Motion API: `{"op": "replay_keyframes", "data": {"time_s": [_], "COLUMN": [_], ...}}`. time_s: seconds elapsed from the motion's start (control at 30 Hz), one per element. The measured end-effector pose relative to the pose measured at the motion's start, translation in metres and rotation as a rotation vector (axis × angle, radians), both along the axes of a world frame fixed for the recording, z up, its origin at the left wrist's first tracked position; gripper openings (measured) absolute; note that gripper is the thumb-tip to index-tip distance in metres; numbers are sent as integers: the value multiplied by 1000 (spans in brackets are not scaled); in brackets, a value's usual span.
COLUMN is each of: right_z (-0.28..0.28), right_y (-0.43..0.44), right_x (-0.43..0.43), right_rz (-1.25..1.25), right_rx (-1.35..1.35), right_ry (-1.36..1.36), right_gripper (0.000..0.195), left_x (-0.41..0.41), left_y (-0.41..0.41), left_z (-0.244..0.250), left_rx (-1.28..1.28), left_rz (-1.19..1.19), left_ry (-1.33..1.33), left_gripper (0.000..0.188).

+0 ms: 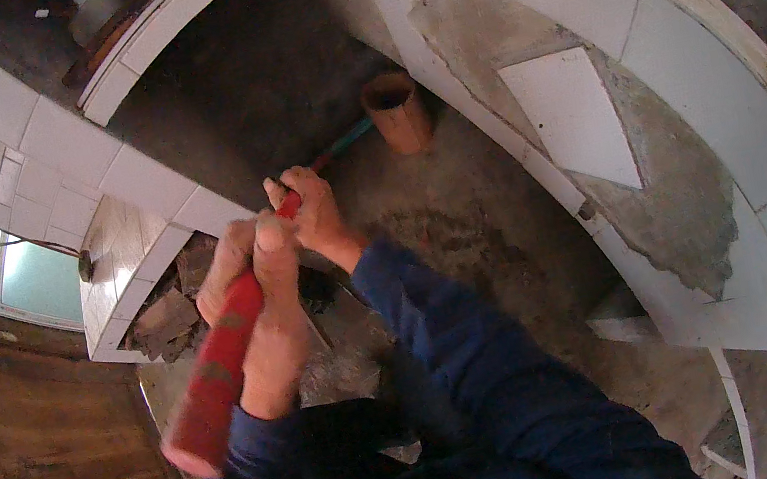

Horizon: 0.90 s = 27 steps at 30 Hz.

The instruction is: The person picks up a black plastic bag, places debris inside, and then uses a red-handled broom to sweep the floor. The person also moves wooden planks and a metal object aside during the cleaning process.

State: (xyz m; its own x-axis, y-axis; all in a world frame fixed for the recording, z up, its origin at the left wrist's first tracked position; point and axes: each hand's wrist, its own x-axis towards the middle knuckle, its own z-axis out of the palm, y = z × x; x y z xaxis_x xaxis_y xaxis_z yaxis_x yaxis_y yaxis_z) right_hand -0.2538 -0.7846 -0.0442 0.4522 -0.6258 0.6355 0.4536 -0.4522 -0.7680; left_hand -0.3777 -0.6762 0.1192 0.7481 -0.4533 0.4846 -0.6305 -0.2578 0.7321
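Observation:
Both my hands are closed around a long pole with a red, worn grip whose thick end points down and left toward me. My left hand holds it nearer that end. Farther along, my right hand grips the red part. Past my right hand the pole continues as a thinner red and teal shaft into the dark recess, close to an upright reddish-brown clay pipe. The far tip of the pole is hidden behind or beside this pipe.
On the right stands a white-tiled wall with bare mortar and a loose-looking tile piece. A tiled ledge with broken brown pieces lies left. A wooden door is at lower left, and tile strips are at lower right.

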Motion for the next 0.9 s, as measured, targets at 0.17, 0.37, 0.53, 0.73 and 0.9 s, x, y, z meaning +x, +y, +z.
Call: {"op": "replay_keyframes", "data": {"time_s": [0.17,0.37,0.53,0.73,0.9], "right_z": [-9,44,22,72,119], "right_y": [-70,-98,-136,-103,-95], "right_x": [7,-13,-1,-62,-122], "right_rz": [495,187,352,520,550], "right_rx": [31,150,200,229,264], "right_ry": [-20,232,228,295,195], "right_gripper": [22,28,30,33,32], "left_x": [1,11,23,44,52], "left_y": [-16,31,44,67,70], "left_z": [23,-17,-104,-148,-123], "left_rx": [-2,-18,-73,-96,-63], "left_rz": [-292,-159,9,196,219], "left_ry": [14,301,507,407,324], "left_gripper": [37,45,38,31,30]}}
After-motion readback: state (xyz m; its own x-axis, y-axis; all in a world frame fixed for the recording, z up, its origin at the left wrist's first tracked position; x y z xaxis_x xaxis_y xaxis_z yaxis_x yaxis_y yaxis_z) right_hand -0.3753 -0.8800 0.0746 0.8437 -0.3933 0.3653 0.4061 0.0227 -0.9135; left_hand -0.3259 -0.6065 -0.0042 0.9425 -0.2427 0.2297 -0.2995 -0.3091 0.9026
